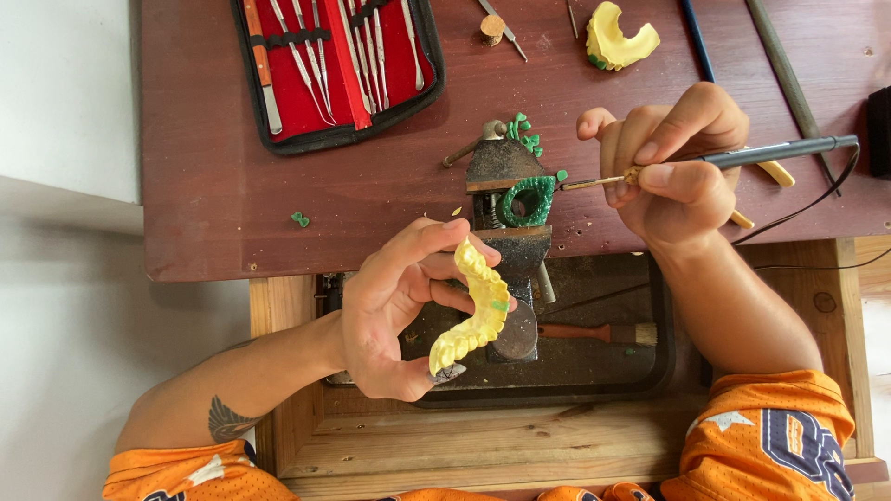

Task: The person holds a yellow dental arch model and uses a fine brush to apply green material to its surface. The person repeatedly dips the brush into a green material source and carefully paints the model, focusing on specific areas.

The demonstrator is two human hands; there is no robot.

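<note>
- Two hands work around a small metal vise (509,199) clamped at the front edge of the dark red surface (213,186); the vise is the landmark for everything below.
- Left hand (394,311), just in front of and to the left of the vise, is closed in a pinch on a yellow dental arch cast (475,311): the thumb presses its lower end, the fingers curl onto its upper end, and the palm stays hollow behind it.
- That yellow dental arch cast stands nearly upright, touching or just overlapping the front of the vise; a small green spot sits on its outer curve.
- Right hand (673,162), to the right of the vise, is closed around a thin black corded tool (742,156), gripped like a pen between thumb and fingers.
- A metal tip on that tool points left and reaches a green wax ring (527,199) held on the vise; whether it touches is hard to tell.
- Green wax bits (524,133) lie just behind the vise, one more (299,219) well to its left.
- An open red-lined instrument case (339,65) lies behind and left of the vise.
- A second yellow cast (617,37) rests behind and right of it.
- A wooden-handled brush (594,332) lies in the dark tray (650,371) in front of the vise.
</note>
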